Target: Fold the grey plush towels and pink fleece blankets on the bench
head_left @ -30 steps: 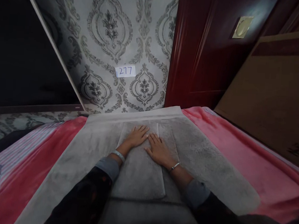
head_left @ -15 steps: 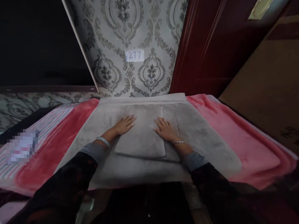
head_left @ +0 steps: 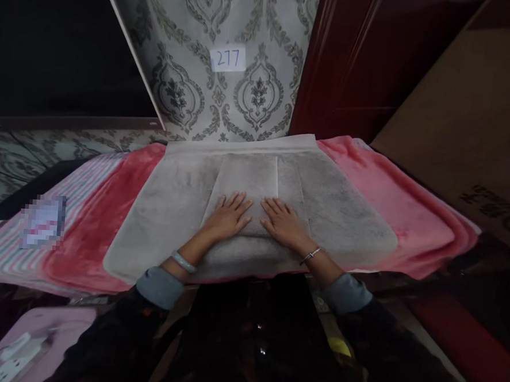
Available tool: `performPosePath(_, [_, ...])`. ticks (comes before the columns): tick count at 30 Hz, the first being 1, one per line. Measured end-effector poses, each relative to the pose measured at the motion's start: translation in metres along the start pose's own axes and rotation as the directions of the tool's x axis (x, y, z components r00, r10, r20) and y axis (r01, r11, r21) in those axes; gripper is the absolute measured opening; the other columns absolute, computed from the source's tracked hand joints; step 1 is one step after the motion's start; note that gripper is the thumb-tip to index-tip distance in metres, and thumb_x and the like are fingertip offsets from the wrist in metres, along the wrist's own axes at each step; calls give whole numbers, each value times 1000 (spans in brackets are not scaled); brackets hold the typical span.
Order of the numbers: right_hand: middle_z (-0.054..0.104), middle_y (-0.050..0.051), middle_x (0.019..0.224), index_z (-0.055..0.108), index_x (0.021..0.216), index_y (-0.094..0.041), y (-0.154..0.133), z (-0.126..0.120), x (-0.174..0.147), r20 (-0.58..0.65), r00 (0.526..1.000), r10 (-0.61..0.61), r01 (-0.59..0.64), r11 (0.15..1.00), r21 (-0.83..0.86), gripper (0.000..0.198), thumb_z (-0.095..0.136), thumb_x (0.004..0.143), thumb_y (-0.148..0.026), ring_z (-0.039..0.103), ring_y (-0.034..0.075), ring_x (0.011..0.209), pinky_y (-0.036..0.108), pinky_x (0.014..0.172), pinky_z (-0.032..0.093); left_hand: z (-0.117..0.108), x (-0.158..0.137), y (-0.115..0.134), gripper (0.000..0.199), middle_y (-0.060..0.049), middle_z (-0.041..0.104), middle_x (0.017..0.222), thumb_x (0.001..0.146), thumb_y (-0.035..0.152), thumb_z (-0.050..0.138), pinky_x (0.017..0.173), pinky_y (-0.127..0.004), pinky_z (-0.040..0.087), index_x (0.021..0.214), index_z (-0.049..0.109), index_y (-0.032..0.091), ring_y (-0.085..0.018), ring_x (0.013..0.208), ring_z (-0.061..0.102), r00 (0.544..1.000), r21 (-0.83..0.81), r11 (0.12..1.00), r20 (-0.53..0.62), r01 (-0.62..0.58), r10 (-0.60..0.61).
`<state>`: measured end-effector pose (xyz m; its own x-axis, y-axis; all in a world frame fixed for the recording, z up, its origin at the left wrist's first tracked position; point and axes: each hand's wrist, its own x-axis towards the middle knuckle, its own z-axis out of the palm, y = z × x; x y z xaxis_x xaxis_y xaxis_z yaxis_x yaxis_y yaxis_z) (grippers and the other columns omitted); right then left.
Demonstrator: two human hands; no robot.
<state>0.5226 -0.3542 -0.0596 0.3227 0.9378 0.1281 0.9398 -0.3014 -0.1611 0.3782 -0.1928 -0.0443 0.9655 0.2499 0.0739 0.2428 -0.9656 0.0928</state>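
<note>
A folded piece of grey plush fabric (head_left: 249,176) lies flat on a larger grey plush cloth (head_left: 163,208). My left hand (head_left: 230,217) rests palm down on the left part of its near edge, fingers spread. Beside it, my right hand (head_left: 285,223) lies flat on the near right part, also with fingers apart. Neither hand grips anything. Both palms hide portions of the folded piece's front edge. A paler strip runs along the far edge of the larger cloth.
Under the grey cloth a pink-red blanket (head_left: 409,206) covers the table. A pixelated item (head_left: 43,222) sits on its striped left part. Behind stand a dark screen (head_left: 69,47) and a patterned wall (head_left: 258,93); a large cardboard box (head_left: 471,112) is at right.
Both hands have slid toward me over the folded fabric, from its middle to its near edge. My view has tilted down slightly.
</note>
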Motion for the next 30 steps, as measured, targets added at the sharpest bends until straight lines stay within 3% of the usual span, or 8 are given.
performPosePath(7, [30, 5, 163, 35, 156, -25, 25, 7, -37, -63, 996, 60, -61, 998, -14, 58, 27, 103, -46, 21, 30, 151, 56, 120, 20, 1, -40, -35, 57, -7, 25, 165, 103, 44, 28, 121, -58, 21, 156, 32, 25, -28, 154, 17, 994, 15, 995, -48, 96, -95])
performPosePath(12, [28, 4, 164, 37, 155, -26, 39, 12, -67, -108, 991, 85, -82, 996, 37, 56, 33, 103, -45, 15, 30, 153, 53, 116, 28, -4, -66, -49, 54, -6, 30, 163, 103, 40, 28, 120, -59, 23, 153, 38, 25, -29, 153, 19, 990, 11, 992, -51, 129, -128])
performPosePath(15, [36, 6, 160, 41, 153, -25, 35, 1, -67, -115, 986, 120, -115, 992, 52, 54, 30, 103, -43, 21, 30, 151, 55, 116, 27, -15, -65, -39, 51, -7, 41, 158, 102, 39, 29, 119, -62, 22, 148, 47, 25, -31, 151, 25, 987, 13, 991, -95, 134, -132])
performPosePath(17, [39, 7, 159, 43, 152, -24, 22, -8, -59, -138, 983, 122, -117, 992, 50, 54, 28, 104, -41, 21, 30, 151, 55, 117, 25, -21, -57, -18, 51, -7, 43, 157, 102, 38, 30, 121, -60, 20, 148, 48, 24, -30, 151, 26, 986, 17, 995, -134, 99, -96])
performPosePath(20, [31, 7, 163, 41, 153, -23, -4, -14, -45, -133, 990, 51, -47, 998, 33, 54, 30, 104, -40, 19, 29, 152, 54, 119, 23, -16, -44, 22, 54, -8, 36, 161, 101, 39, 35, 122, -58, 19, 153, 40, 24, -30, 151, 25, 993, 11, 999, -115, 41, -39])
performPosePath(23, [28, 7, 164, 36, 155, -22, -18, -5, -43, -88, 996, 3, -2, 1000, 7, 56, 35, 103, -42, 22, 29, 151, 53, 120, 21, 1, -42, 47, 59, -7, 30, 164, 98, 46, 45, 119, -67, 18, 154, 38, 30, -37, 152, 19, 994, 5, 998, -89, 62, -61])
performPosePath(26, [27, 7, 164, 34, 156, -22, -14, 10, -53, -107, 994, 1, -1, 1000, -1, 58, 38, 102, -42, 22, 28, 151, 51, 121, 21, 14, -52, 46, 58, -4, 28, 165, 95, 49, 51, 117, -70, 18, 151, 42, 37, -41, 152, 17, 988, 6, 996, -132, 85, -84])
performPosePath(30, [29, 6, 163, 31, 158, -22, 1, 23, -73, -164, 986, 40, -39, 999, 11, 58, 37, 102, -38, 22, 25, 151, 49, 120, 23, 18, -72, 27, 55, -3, 30, 164, 96, 44, 51, 119, -62, 26, 150, 44, 35, -39, 151, 21, 980, -9, 993, -165, 114, -114])
